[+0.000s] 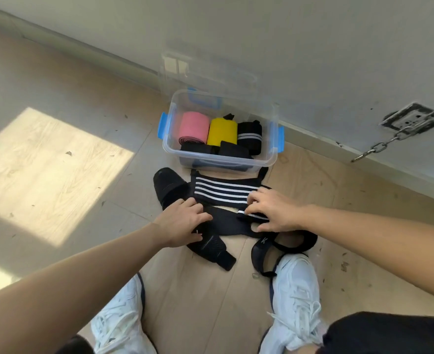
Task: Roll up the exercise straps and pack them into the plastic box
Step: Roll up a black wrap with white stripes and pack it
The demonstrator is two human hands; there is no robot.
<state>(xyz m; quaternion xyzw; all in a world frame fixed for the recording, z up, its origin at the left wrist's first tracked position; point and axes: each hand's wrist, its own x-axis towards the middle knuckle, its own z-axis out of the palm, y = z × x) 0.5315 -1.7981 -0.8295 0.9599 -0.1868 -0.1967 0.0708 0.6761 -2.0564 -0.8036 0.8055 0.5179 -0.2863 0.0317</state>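
Note:
A clear plastic box (168,146) with blue latches stands on the floor by the wall. Inside lie a pink roll (194,127), a yellow roll (222,132), a black striped roll (249,135) and black pieces in front. Just in front of the box a black strap with white stripes (223,191) lies spread flat. A black padded strap (223,223) lies across below it. My left hand (182,221) rests on the black strap's left part. The thumb and fingers of my right hand (272,210) pinch the striped strap's end at its right side.
The box's clear lid (205,70) leans against the wall behind it. More black straps lie at left (168,187) and right (282,246). My white shoes (295,297) stand close below. A metal chain (389,141) hangs from a wall plate at right.

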